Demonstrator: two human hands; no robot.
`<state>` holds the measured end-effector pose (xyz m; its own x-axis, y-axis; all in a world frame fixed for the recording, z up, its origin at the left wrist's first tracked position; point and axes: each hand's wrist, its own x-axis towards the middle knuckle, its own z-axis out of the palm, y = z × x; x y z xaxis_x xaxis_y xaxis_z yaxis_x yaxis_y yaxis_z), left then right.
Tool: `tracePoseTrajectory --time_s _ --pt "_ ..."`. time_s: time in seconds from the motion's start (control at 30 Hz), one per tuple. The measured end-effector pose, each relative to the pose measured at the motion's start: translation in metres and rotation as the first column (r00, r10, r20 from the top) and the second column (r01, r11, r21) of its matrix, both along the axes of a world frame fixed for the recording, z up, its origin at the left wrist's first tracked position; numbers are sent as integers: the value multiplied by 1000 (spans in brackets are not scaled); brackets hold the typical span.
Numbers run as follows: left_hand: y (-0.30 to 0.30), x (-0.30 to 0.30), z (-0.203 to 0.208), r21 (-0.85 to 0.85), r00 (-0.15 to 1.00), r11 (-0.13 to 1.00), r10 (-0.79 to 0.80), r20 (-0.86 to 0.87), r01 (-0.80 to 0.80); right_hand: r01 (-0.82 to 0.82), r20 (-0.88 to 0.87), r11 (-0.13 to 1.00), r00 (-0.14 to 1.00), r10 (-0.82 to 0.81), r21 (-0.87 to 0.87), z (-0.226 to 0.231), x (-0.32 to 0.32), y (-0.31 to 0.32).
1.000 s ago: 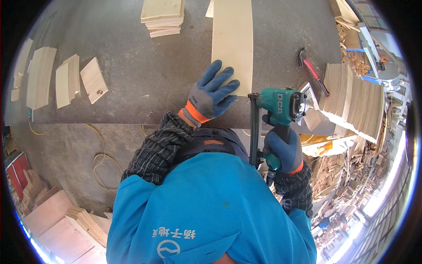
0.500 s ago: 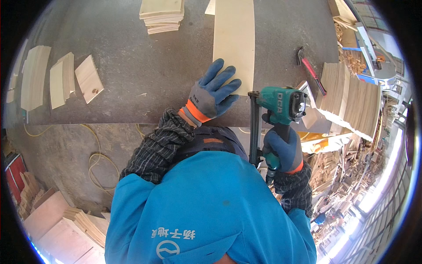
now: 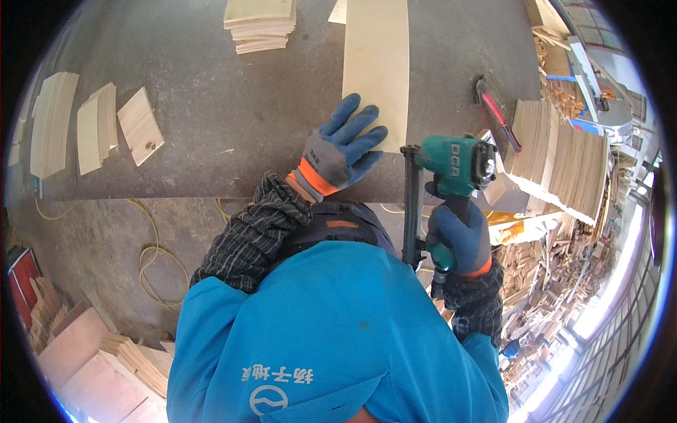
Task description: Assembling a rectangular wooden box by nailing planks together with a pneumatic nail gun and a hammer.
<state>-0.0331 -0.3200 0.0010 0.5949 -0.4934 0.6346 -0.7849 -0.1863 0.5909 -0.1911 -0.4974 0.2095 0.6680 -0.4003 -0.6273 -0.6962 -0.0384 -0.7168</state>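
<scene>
A long pale wooden board point(image 3: 376, 60) stretches from the far edge of view toward me on the dark worktable point(image 3: 211, 151). My left hand point(image 3: 344, 144), in a grey and blue work glove, lies with spread fingers on the board's near end. To the right of the board, my gloved right hand point(image 3: 462, 236) grips the handle of a green nail gun point(image 3: 455, 166). The gun's dark upright magazine point(image 3: 413, 211) stands on its left side, its nose close to the board's near right corner. Whether the nose touches the board, I cannot tell.
A red-handled hammer point(image 3: 499, 116) lies right of the board, near tall stacks of wood pieces point(image 3: 560, 158). Another stack point(image 3: 259, 27) sits at the far middle. More stacks point(image 3: 55, 125) and a loose piece point(image 3: 141, 127) are at left. A yellow hose point(image 3: 159, 264) coils on the floor.
The nail gun and my right hand have shifted very slightly to the right. My left hand stays in place on the board.
</scene>
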Motion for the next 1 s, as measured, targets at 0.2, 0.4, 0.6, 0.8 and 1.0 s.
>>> tracePoseTrajectory --time_s 0.2,0.4,0.6,0.8,1.0 --pt "3 -1 3 12 1000 1000 6 -22 -6 -89 92 984 990 104 -152 19 -13 -3" --pt "28 -7 31 83 991 996 22 -130 -11 4 59 997 998 0 -71 21 -15 -3" --pt "55 -10 14 88 952 995 80 -294 -56 -8 48 999 999 10 -46 20 -8 15" --pt "50 -2 4 -83 969 997 -11 -246 -9 -117 77 993 990 115 31 9 1 24" --pt "53 1 7 -44 961 999 -10 -277 -3 -83 61 988 995 76 127 -2 6 33"
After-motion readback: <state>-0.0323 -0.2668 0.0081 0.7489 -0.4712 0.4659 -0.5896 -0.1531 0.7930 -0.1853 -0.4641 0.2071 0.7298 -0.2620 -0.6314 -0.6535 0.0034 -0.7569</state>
